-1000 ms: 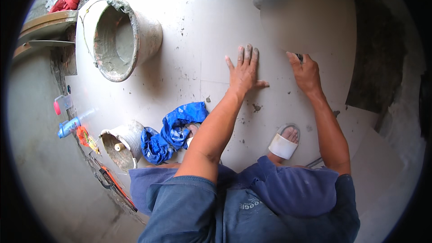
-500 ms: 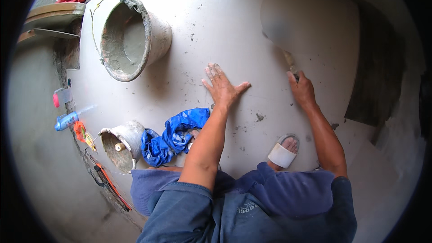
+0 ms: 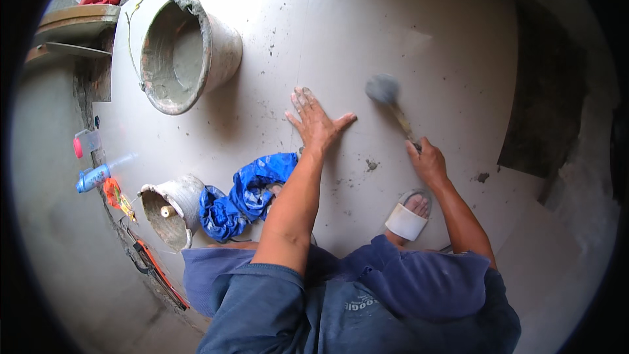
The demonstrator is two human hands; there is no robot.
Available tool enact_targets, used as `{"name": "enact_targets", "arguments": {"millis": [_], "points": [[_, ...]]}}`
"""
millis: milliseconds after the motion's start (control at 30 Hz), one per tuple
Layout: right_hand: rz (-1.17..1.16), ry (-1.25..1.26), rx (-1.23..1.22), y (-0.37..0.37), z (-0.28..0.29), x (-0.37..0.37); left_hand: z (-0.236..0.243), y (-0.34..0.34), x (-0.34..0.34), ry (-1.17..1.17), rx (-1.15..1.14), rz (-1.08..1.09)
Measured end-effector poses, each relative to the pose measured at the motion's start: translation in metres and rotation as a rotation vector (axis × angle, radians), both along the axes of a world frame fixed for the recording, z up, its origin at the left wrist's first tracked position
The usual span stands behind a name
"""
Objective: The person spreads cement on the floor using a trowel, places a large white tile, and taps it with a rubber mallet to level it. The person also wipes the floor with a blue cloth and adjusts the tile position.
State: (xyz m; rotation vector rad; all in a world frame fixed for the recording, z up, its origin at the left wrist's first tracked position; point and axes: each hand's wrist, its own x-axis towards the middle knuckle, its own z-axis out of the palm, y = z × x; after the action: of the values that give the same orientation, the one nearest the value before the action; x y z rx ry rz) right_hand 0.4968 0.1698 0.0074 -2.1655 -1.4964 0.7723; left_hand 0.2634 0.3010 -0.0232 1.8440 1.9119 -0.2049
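Observation:
My left hand (image 3: 314,120) lies flat on a large pale tile (image 3: 341,33), its fingers spread and the thumb pointing right. My right hand (image 3: 428,162) is wrapped round the handle of a mallet (image 3: 386,95) with a dark, rounded head, which looks like rubber, and a worn yellowish handle. The mallet's head is to the right of my left hand, a little beyond it. Motion blurs the head slightly, and I cannot tell whether it touches the tile. Crumbs of mortar (image 3: 371,165) are scattered over the surface between my hands.
A mortar-coated bucket (image 3: 223,52) tilts at the far left. Nearer are a smaller white bucket (image 3: 190,196) and crumpled blue plastic cloth (image 3: 262,174) beside my leg. Bottles (image 3: 94,178) and an orange-handled tool (image 3: 159,274) line the left edge. A dark gap (image 3: 544,98) borders the right.
The mallet's head has moved nearer to me and left, toward my left hand. My right hand has come closer to my body. My left hand stays pressed on the tile; the view shifted slightly.

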Motion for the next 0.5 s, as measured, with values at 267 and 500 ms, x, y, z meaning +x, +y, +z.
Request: {"name": "enact_targets", "arguments": {"millis": [267,500], "points": [[-0.143,0.184,-0.104,-0.031,0.009,0.001,-0.018,-0.083,-0.004,0.025,0.034,-0.094],[-0.153,0.177,-0.143,-0.036,0.003,-0.001,-0.003,-0.100,-0.011,0.059,0.037,-0.175]]}}
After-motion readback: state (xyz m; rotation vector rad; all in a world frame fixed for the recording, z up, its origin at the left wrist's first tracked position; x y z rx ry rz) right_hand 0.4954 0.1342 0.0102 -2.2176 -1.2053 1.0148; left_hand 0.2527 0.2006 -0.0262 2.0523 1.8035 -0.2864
